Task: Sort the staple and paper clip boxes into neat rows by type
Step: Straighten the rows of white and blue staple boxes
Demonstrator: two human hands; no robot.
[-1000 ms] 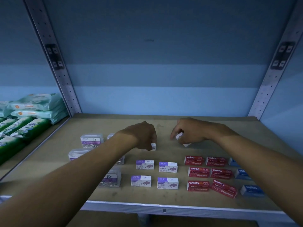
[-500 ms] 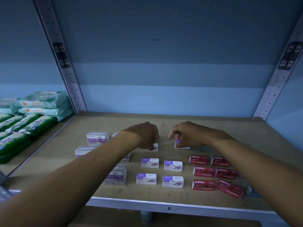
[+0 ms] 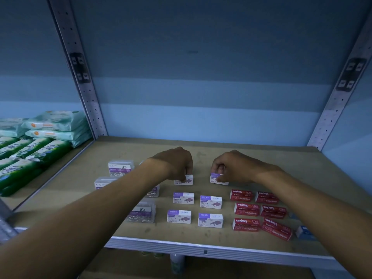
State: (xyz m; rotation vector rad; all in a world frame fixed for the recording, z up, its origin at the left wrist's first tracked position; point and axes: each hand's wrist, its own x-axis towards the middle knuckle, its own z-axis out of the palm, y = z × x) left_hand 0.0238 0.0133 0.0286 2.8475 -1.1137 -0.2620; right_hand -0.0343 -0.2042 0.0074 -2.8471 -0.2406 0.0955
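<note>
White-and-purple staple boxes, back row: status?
Left hand pinches one white-and-purple cardboard staple box; right hand pinches its twin. Both boxes on the wooden shelf, extending the purple rows. Nothing blocking.

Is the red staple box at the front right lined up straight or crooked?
Crooked. The front-right red staple box sits skewed, while the other red boxes lie square.

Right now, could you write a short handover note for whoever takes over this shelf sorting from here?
Left hand pinches a white-and-purple staple box at the back of the shelf. Right hand pinches a second one beside it.
Done: four white-and-purple boxes in two neat rows; red staple boxes grouped to the right.
Left: release these two as the third row, straighten the tilted red box, tidy the clear paper clip boxes and blue boxes.
</note>
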